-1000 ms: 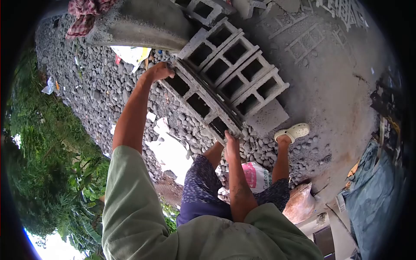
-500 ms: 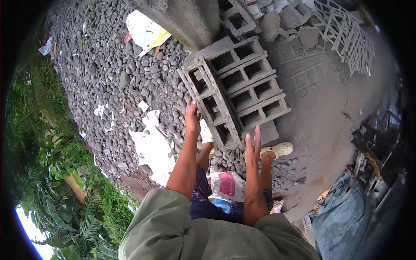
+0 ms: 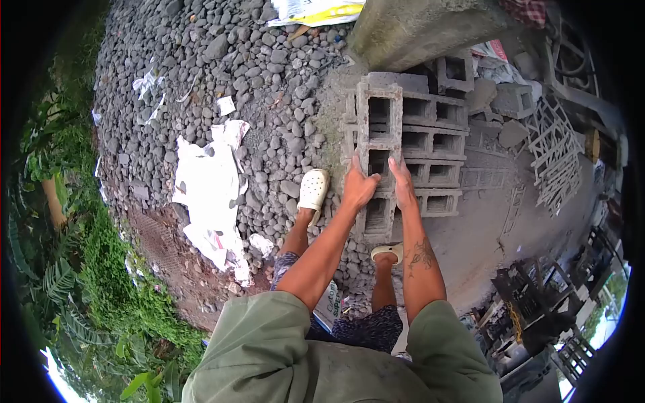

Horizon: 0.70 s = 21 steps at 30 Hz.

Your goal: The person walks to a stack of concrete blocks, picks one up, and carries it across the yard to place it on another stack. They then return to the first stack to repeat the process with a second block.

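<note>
A: Where do we log the block (image 3: 381,141)?
B: In front of us, long axis running away, three cells in line. The stack (image 3: 430,141) is just beside it on the right; whether they touch, we cannot tell. Its far end is near the base of the pillar (image 3: 423,33).
A: Left hand (image 3: 361,188)?
B: At the block's left side, next to the middle cell. Fingers lie against the edge, thumb spread across toward the cell. How firmly they grip, we cannot tell.
A: Right hand (image 3: 404,185)?
B: Opened out at the right edge, opposite the left. We see the fingers nearly straight, pointing away, not wrapped around anything.
A: Surroundings?
B: Grey stones (image 3: 269,101) cover the ground to our left, with a white sheet (image 3: 211,181) on them. We note a pale left shoe (image 3: 313,190) on the stones and a right shoe (image 3: 388,252) near the block's close end. Beyond the stack, on the right, lies a lattice (image 3: 556,158).
</note>
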Each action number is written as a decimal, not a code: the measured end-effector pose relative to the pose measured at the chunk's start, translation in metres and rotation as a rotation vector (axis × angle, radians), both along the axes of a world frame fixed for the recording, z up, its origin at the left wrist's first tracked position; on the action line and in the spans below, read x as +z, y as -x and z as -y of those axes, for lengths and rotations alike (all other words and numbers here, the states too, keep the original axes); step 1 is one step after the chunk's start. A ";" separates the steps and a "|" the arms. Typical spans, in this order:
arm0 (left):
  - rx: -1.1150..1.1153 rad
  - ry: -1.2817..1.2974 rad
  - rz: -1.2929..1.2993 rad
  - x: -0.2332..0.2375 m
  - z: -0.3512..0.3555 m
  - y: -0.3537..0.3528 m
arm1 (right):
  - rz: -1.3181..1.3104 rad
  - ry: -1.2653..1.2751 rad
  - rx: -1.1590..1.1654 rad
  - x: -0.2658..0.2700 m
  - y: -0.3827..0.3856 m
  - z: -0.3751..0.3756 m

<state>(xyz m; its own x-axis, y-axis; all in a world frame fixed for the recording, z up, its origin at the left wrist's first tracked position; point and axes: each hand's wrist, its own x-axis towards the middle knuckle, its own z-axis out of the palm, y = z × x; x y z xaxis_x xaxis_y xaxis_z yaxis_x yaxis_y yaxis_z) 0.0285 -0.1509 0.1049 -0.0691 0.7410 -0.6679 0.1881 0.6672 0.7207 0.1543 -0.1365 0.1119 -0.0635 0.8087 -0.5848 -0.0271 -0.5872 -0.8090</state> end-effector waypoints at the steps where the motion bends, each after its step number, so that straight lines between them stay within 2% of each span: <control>1: 0.041 -0.027 -0.002 0.000 0.003 -0.003 | -0.035 -0.001 0.020 0.003 -0.003 -0.002; 2: 0.063 -0.023 0.009 0.004 0.001 -0.001 | -0.023 0.003 0.042 -0.001 -0.006 -0.001; 4: 0.010 0.101 0.083 0.018 -0.004 0.008 | -0.256 0.076 -0.156 -0.016 -0.013 0.008; 5: 0.035 0.102 0.092 0.012 -0.003 0.010 | -0.247 0.080 -0.131 -0.018 -0.013 0.007; 7: 0.004 -0.133 0.000 -0.010 0.005 0.012 | -0.115 0.076 -0.187 -0.019 -0.012 0.006; 8: 0.046 -0.147 0.112 -0.019 0.007 0.014 | -0.134 0.054 -0.232 -0.004 0.000 -0.002; 11: 0.068 -0.209 0.233 -0.027 0.011 0.020 | -0.080 -0.022 -0.122 0.000 0.007 -0.017; 13: 0.065 -0.254 0.233 -0.031 0.015 0.014 | -0.018 0.053 -0.091 -0.019 -0.006 -0.014; 16: 0.122 -0.388 0.207 -0.036 0.021 0.002 | -0.148 0.127 -0.147 -0.015 0.001 -0.008; 21: 0.095 -0.371 0.176 -0.032 0.024 0.005 | -0.275 0.192 -0.131 -0.029 -0.017 0.001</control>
